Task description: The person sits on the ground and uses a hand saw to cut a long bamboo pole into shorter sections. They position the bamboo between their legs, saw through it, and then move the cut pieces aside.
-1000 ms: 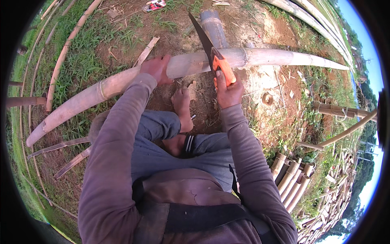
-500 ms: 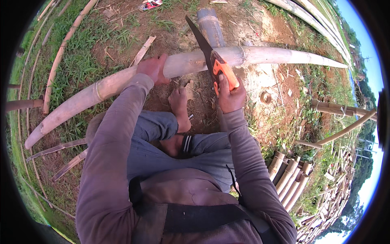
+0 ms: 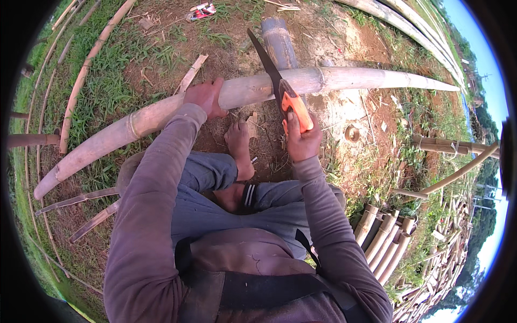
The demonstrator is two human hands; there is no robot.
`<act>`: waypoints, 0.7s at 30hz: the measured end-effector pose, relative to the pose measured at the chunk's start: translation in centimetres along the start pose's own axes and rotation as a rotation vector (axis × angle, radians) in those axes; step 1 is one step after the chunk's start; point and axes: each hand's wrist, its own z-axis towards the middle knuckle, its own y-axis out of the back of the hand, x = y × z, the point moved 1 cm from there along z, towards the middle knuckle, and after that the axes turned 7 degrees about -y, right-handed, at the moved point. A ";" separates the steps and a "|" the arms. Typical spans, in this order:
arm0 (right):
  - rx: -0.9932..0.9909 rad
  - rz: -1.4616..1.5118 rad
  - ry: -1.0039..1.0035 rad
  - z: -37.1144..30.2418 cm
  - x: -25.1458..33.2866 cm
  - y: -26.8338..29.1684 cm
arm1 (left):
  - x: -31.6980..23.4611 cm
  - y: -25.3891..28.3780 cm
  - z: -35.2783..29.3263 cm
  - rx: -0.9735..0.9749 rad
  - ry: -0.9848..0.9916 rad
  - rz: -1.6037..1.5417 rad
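Note:
A long, pale bamboo pole lies crosswise in front of me, its middle by a thick, short bamboo piece on the ground. My left hand is closed around the pole, left of the saw. In my right hand is the orange handle of a hand saw. Its dark blade crosses the pole and points away from me; whether the teeth have cut in cannot be made out. My bare foot rests on the soil just below the pole, between my hands.
Cut bamboo lengths are stacked at my right, with a heap of bamboo scraps beyond. More long poles lie far right, and thin poles at the left. A red and white item lies on the far ground.
My right hand and the saw handle have come slightly back toward me, the blade still across the pole. My left hand keeps its hold; the whole view has shifted a little.

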 end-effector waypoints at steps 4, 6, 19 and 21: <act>-0.012 -0.060 0.081 -2.1 -1.9 1.5 | 1.1 -0.2 -0.7 -0.054 -0.024 -0.056; 0.005 0.024 -0.163 -9.6 -1.9 6.3 | 2.0 0.4 -0.5 -0.055 0.014 -0.028; 0.109 -0.106 -0.089 -15.2 4.3 18.1 | 1.7 -1.0 -0.6 -0.047 -0.001 -0.005; 0.029 -0.067 -0.143 -18.1 4.7 18.0 | 1.5 -0.3 -0.4 -0.011 0.013 -0.013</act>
